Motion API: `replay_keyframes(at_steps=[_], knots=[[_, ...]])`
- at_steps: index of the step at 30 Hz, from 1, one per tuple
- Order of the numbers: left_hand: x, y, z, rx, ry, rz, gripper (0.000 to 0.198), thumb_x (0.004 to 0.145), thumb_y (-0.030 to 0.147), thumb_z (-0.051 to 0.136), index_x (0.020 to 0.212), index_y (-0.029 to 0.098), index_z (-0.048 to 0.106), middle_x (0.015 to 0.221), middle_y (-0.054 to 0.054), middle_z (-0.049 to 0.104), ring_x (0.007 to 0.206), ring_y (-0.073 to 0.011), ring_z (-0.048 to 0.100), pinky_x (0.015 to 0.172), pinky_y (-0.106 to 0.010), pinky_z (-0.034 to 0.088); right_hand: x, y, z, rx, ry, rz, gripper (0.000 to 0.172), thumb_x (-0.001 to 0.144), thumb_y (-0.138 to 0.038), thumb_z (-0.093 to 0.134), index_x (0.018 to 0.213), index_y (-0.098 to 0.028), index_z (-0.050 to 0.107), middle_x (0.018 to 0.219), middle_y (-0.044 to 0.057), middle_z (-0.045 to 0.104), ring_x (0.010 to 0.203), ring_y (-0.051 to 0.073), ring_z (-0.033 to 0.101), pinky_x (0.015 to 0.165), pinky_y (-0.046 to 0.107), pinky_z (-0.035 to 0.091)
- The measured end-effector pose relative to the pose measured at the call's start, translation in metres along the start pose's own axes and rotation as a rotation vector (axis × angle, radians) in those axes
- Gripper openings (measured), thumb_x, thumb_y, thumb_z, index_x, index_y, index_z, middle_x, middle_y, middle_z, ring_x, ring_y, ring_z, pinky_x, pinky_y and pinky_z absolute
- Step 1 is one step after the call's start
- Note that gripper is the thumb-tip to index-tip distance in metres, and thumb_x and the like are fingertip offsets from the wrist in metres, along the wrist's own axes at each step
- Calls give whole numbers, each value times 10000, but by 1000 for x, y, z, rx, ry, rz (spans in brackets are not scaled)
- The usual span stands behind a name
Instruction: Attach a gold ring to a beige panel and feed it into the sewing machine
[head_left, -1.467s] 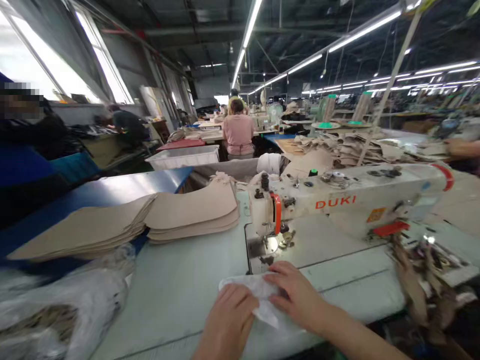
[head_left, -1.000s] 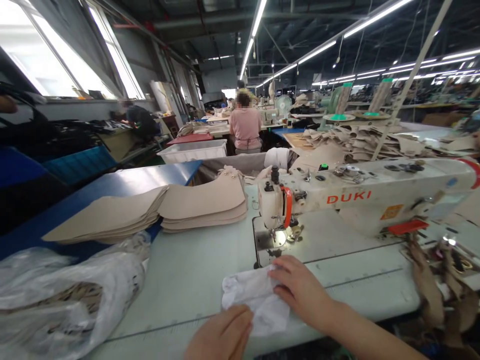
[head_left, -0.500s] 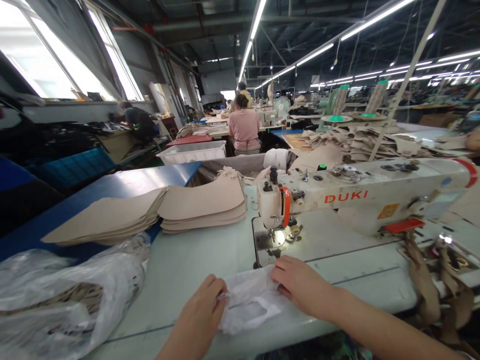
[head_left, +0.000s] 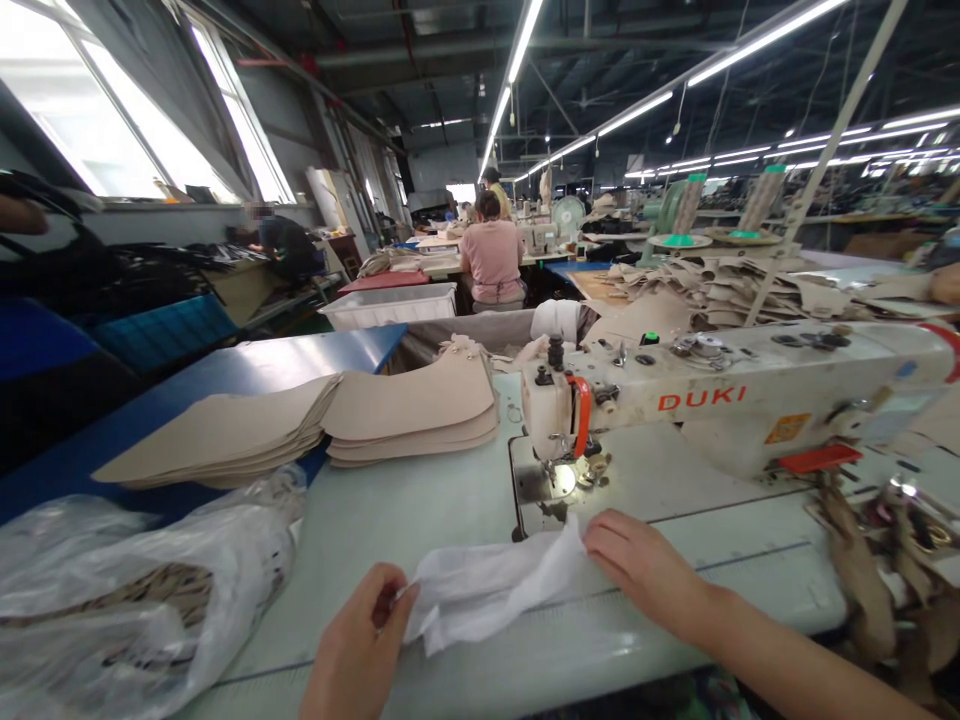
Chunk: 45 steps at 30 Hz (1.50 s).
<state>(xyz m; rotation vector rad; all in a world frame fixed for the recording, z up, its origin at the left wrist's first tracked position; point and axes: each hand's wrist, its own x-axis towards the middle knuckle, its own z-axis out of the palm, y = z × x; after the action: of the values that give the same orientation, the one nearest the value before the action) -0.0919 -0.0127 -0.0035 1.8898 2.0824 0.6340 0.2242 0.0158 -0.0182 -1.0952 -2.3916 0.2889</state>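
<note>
A thin white fabric piece (head_left: 487, 588) is stretched between my two hands on the pale green sewing table (head_left: 390, 520). My left hand (head_left: 358, 650) pinches its left end near the table's front edge. My right hand (head_left: 645, 570) grips its right end, just in front of the needle plate (head_left: 551, 487) of a white DUKI sewing machine (head_left: 720, 400). The cloth sags a little in the middle.
Two stacks of tan cut panels (head_left: 330, 420) lie at the back left. A clear plastic bag (head_left: 135, 590) sits at the left front. Tan straps and metal parts (head_left: 877, 560) hang at the right. Other people (head_left: 491, 262) work at benches ahead.
The white piece has gone from lying flat under both hands to being pulled out lengthwise. My left hand moved left and pinched its end; my right hand shifted right.
</note>
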Motion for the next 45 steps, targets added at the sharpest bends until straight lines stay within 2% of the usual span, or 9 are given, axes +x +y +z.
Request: replay_keyframes(at_steps=[3,7,9,11,18,24,35,40,45], knots=[[0,-5,0,142,25,166,283,846,413,346,782,209,531,700,-24,606,648,-184,584,615,-296,476,-9,4,1,44,-52,112,183,898,-102,437,997,-150,583,903,56,580,836,173,528,757,280,427],[1,-12,-1,394,143,656,315,847,203,381,1100,208,567,1115,-81,613,1027,-237,571,853,-359,477,-16,5,-3,99,-119,118,311,835,-29,406,1027,-171,605,964,60,579,886,169,525,787,273,429],[3,-12,1,453,106,890,487,788,53,347,1197,241,534,1256,-45,554,1153,-214,510,929,-330,447,-16,4,-7,93,-84,41,350,759,18,405,945,-181,625,1016,58,560,939,177,500,802,277,418],[5,-9,4,461,-5,969,548,747,4,348,1193,249,551,1236,-20,576,1126,-179,536,928,-281,455,-15,2,-10,78,-30,-36,349,701,42,406,867,-179,620,1092,50,537,1009,186,466,844,295,397],[8,23,-3,459,-347,571,393,783,229,585,1173,180,595,1201,-103,589,1087,-252,553,928,-391,475,-24,-17,-11,25,-123,-217,175,808,-30,439,756,-148,557,1112,61,554,1092,181,423,985,323,321],[13,26,-5,333,-378,487,303,806,156,499,1076,232,615,1134,-59,600,1061,-213,542,928,-364,432,-28,-27,-17,85,-363,-95,144,820,-82,447,780,-154,565,886,51,594,890,158,501,834,266,384],[46,35,-28,-70,-433,129,258,784,381,397,696,184,538,672,-4,591,665,-167,536,611,-256,358,6,-35,-1,-32,-285,314,289,877,-190,470,1161,-209,517,907,33,642,820,217,605,674,277,387],[64,29,-20,-179,-383,36,297,736,451,393,699,178,504,598,16,513,583,-149,464,531,-239,310,20,-37,2,-83,-321,438,466,823,-150,485,1286,-182,436,975,67,648,823,243,626,657,285,402],[78,22,-14,-90,-315,86,297,790,426,366,795,175,524,604,20,498,576,-146,472,524,-237,305,27,-40,7,-99,-336,449,654,805,-142,481,1424,-165,273,1096,109,612,860,259,622,685,305,430]])
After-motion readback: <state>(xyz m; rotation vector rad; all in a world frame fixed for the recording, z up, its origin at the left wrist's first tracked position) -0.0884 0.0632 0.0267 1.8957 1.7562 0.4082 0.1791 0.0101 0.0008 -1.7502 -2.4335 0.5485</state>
